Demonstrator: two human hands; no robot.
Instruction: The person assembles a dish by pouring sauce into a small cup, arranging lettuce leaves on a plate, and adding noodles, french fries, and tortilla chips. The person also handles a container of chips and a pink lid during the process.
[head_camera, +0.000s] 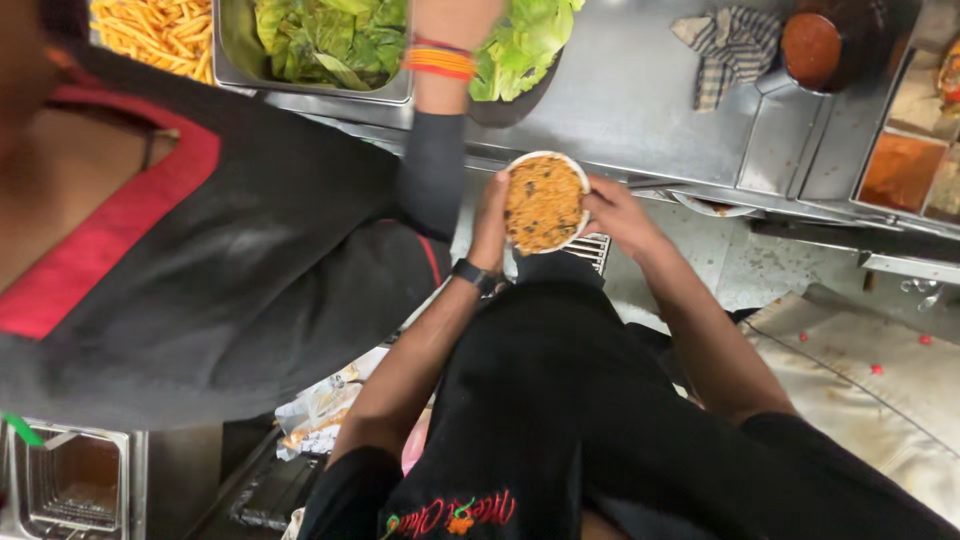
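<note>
Bowl (544, 203) between both hands, before counter (640, 100)

white bowl (545, 203) of orange-brown rice with dark specks; green lettuce (330, 38); yellow fries (155, 32); grey-and-white checked cloth (733, 42); dull steel-grey table (640, 95); black wristwatch (474, 275)

Black short-sleeved shirt, black apron, black wristwatch (474, 275) on left wrist

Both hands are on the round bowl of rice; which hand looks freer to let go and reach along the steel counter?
Probably the right hand: the counter beside it lies open, while the left hand is hemmed in by a co-worker's sleeve. Both grip the bowl.
</note>
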